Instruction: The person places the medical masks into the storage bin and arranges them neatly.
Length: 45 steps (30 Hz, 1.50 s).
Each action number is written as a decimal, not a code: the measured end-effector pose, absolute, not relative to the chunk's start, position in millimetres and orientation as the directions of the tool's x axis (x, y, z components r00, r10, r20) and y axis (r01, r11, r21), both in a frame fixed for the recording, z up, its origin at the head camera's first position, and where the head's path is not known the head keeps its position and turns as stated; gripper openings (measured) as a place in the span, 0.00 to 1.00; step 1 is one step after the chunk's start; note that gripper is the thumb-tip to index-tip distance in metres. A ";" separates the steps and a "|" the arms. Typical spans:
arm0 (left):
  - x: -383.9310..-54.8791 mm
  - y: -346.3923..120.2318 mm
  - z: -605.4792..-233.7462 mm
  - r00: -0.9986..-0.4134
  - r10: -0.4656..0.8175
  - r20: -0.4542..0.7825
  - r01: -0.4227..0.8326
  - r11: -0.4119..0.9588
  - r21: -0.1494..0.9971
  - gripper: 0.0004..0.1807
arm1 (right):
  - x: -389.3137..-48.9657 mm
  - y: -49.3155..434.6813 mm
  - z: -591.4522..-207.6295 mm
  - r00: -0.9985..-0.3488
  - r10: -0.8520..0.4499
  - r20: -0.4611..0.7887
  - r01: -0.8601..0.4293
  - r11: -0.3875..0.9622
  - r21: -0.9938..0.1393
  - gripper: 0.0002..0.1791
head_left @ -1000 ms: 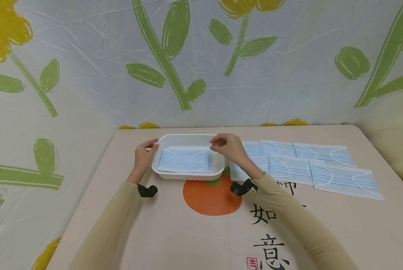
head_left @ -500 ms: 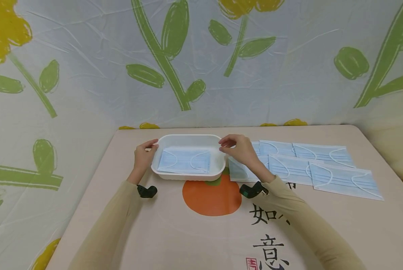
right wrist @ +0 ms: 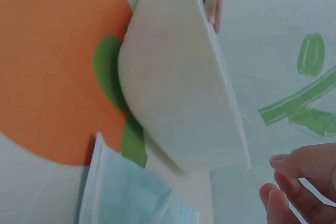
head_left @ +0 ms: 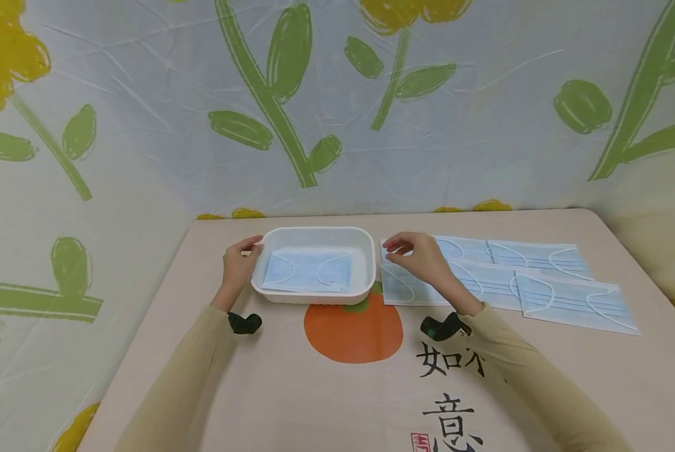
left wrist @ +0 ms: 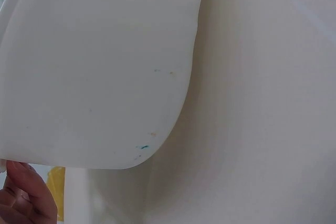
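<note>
A shallow white plastic tray (head_left: 365, 238) stands on the table, and a light-blue disposable face mask (head_left: 306, 271) with white ear loops lies flat inside it. My left hand (head_left: 238, 263) pinches the tray's left rim; in the left wrist view its thumb and fingers (left wrist: 31, 195) show at the rim's corner. To the right of the tray, my right hand (head_left: 422, 256) hovers over the nearest masks, fingers loosely bent with nothing between them. Several more face masks (head_left: 574, 301) lie in two overlapping rows there, partly covered by that hand.
The table's cover carries an orange fruit print (head_left: 353, 333) and black characters (head_left: 449, 417). A flower-patterned cloth (head_left: 162, 125) hangs behind and beside the table. Each wrist wears a small black camera.
My right hand has drawn away from above the tray to the right, over the masks. The left hand keeps its place at the rim, and the mask in the tray stays put.
</note>
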<state>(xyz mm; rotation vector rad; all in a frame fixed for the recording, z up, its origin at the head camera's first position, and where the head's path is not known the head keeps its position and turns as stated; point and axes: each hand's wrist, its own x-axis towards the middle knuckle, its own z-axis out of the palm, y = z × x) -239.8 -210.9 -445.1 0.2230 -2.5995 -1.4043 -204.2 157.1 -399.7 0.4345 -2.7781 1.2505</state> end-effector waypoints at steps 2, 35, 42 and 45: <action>-239.6 -211.0 -445.7 -0.973 -0.214 0.084 -0.047 0.542 0.839 0.17 | -201.5 162.0 -401.9 -0.963 -0.219 0.157 -0.263 0.642 -0.720 0.12; -237.6 -210.5 -446.3 -0.971 -0.216 0.099 -0.038 0.552 0.833 0.17 | -170.4 253.3 -421.9 -0.959 -0.238 0.151 -0.280 0.743 -0.607 0.12; -238.1 -211.2 -446.1 -0.971 -0.222 0.091 -0.047 0.550 0.834 0.17 | -165.5 267.9 -419.6 -0.948 -0.271 0.170 -0.318 0.744 -0.588 0.11; -237.9 -211.2 -445.8 -0.971 -0.222 0.093 -0.045 0.548 0.836 0.17 | -163.6 274.8 -420.3 -0.944 -0.279 0.175 -0.327 0.741 -0.586 0.11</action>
